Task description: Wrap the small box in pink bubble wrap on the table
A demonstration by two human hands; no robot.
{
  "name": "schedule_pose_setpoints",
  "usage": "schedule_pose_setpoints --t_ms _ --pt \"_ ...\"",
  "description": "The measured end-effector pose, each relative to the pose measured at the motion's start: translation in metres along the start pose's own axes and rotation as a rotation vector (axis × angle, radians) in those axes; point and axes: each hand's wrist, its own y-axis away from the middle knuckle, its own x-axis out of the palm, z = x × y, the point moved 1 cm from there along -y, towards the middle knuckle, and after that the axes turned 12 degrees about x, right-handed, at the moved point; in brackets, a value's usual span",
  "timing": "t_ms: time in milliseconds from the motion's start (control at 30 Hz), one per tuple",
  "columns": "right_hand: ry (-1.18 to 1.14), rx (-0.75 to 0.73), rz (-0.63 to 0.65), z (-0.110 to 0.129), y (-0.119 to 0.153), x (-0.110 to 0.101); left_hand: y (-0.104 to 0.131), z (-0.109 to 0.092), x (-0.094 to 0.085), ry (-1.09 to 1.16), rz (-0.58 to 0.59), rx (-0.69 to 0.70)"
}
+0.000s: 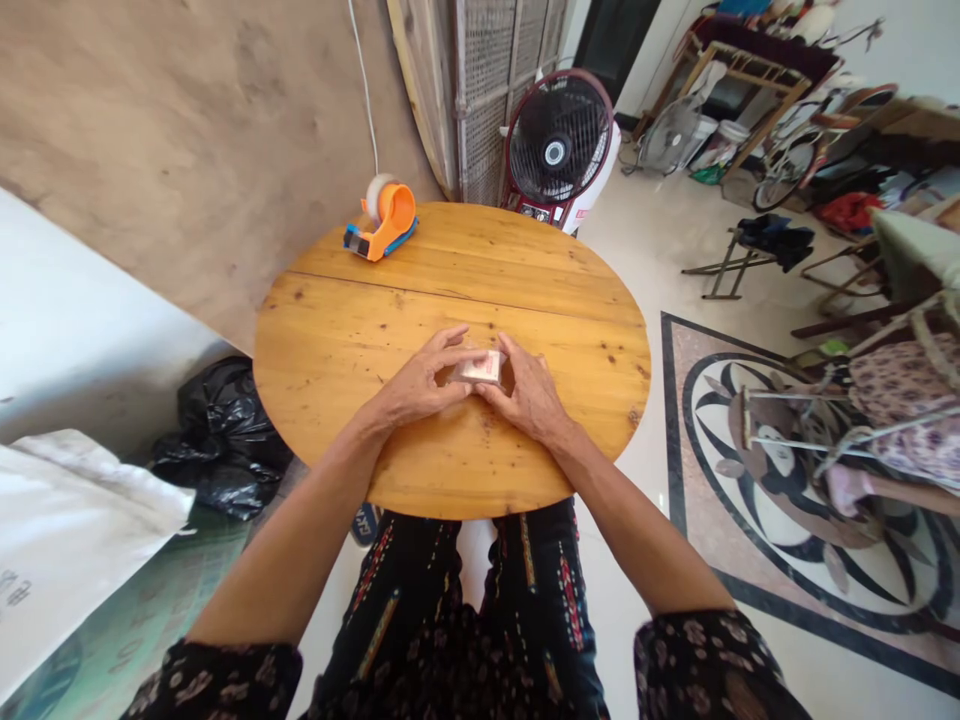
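Between my two hands, near the middle of the round wooden table (pixel 330 330), is a small pale box (pixel 484 367) with faint red print and what looks like clear wrapping. My left hand (pixel 429 375) grips its left side, with the index finger along the top and the thumb at the near edge. On the right side, my right hand (pixel 527 390) holds the box between thumb and fingers. An orange tape dispenser (pixel 391 220) with a roll of clear tape stands at the table's far left edge.
A dark red fan (pixel 559 140) stands just beyond the table. Black plastic bags (pixel 225 430) and a white sack (pixel 75 520) lie at the left. To the right are a folding stool (pixel 739 260) and a person's leg and patterned clothing (pixel 900 420).
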Motion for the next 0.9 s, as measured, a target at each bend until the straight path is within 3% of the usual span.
schedule_pose_setpoints --t_ms 333,500,667,900 --pt "0.054 0.004 0.012 0.000 0.000 0.002 0.000 -0.003 -0.001 -0.100 0.098 -0.028" --pt "0.043 0.043 0.062 0.003 -0.001 -0.002 0.001 0.000 0.000 0.002 0.041 -0.005" --pt "-0.014 0.045 0.062 0.001 0.001 -0.008 0.002 0.000 -0.002 0.101 0.012 -0.099" --pt "-0.036 0.025 0.086 -0.001 0.002 -0.012 0.001 0.001 0.002 0.043 -0.012 -0.146"
